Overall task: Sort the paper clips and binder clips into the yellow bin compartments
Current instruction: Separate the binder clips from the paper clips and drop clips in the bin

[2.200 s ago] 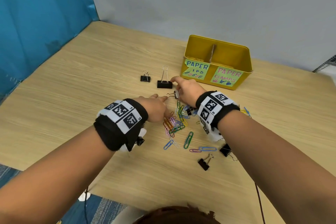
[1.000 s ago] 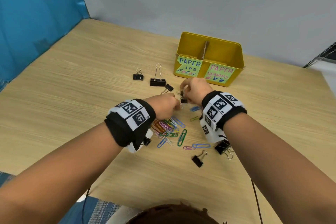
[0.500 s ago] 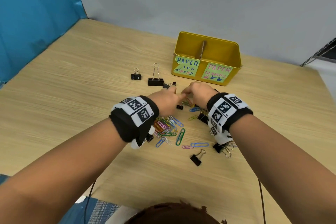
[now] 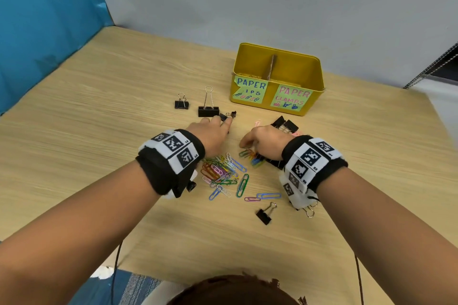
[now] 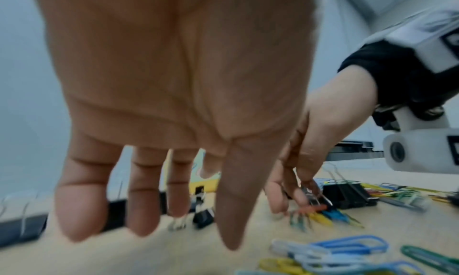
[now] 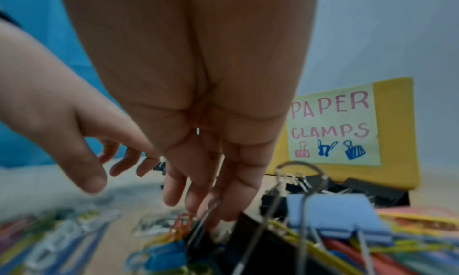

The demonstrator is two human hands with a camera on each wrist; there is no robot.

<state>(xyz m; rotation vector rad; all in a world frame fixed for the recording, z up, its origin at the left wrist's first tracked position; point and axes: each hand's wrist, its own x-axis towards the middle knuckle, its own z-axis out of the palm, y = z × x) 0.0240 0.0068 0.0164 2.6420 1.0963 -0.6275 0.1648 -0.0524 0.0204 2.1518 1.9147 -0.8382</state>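
Sorting had barely begun: paper clips (image 4: 223, 171) and binder clips (image 4: 285, 125) littered the worktop (image 4: 99, 131); yellow bin (image 4: 277, 67) at one o'clock looked unfilled; my left hand (image 4: 213, 131) and right hand (image 4: 262, 141), fingers straight, held nothing.

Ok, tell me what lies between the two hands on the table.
Head view: bare wood between left hand and right hand; paper clips lie just nearer.

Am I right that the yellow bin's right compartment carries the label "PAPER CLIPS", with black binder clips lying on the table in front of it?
Not quite. The right compartment of the yellow bin is labelled "PAPER CLAMPS", as the right wrist view shows plainly. The black binder clips do lie on the table in front of it.
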